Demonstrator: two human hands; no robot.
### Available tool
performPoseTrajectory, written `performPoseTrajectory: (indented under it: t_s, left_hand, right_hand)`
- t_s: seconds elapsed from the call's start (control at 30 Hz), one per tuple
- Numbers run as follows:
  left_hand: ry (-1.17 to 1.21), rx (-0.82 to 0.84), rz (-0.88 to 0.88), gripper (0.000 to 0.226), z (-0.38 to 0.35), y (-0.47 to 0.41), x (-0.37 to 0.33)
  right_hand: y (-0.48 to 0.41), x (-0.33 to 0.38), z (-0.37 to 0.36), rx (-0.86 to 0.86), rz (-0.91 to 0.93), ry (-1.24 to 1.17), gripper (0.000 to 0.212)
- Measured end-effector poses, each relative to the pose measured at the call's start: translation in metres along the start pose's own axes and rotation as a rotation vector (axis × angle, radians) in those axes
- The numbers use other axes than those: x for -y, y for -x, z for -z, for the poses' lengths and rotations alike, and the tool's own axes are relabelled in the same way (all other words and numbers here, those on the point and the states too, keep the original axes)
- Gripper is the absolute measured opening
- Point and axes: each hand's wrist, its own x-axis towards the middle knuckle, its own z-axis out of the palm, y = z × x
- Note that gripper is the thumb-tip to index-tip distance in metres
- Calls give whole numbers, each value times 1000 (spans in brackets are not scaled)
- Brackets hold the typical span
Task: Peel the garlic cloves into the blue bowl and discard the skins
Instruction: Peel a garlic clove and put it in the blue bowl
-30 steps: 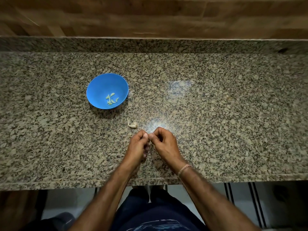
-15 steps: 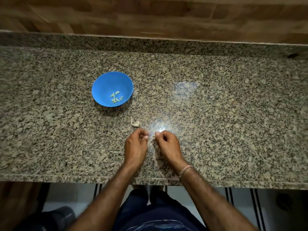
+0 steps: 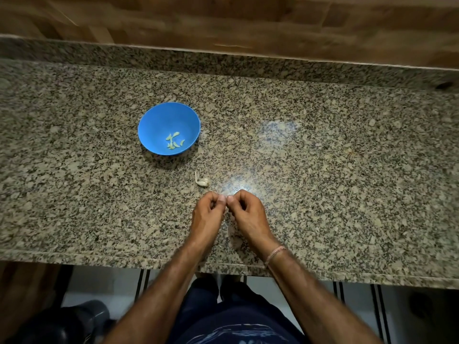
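A blue bowl stands on the granite counter, left of centre, with several pale peeled garlic cloves at its bottom. A small unpeeled garlic piece with a curled stem lies on the counter between the bowl and my hands. My left hand and my right hand meet near the front edge, fingers curled and thumbs tip to tip, pinching something tiny that they hide. Pale skin flakes lie on the counter below my right hand.
The speckled granite counter runs the full width, with a raised granite lip and a wood-look wall behind. Its front edge is close to my body. A dark bin-like object sits on the floor at lower left.
My hands, apart half a second ago, have come back together with thumbs touching. The camera view shifted slightly; bowl and loose garlic piece have not moved on the counter.
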Motion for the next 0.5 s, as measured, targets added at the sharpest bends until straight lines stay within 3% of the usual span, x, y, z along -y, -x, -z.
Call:
performPoseTrajectory:
  t_s: [0.07,0.2,0.27,0.4,0.5]
  left_hand:
    - [-18,-8,-26,25,-1,1,-1]
    - [-152,-81,-178,22,2,6,-2]
    - [-128,-86,-159,20,2,6,0]
    - [24,-26,-3,23,1,3,-1]
    - [192,43,130,25,-1,6,-5]
  right_hand:
    - [0,1,0,-24,26,38,26]
    - [-4,0,1,194,-290,-310,26]
    - [-3,0,0,234,-311,-325,28]
    - [2,0,-1,102,36,49,29]
    - [0,-1,3,33,219,194,29]
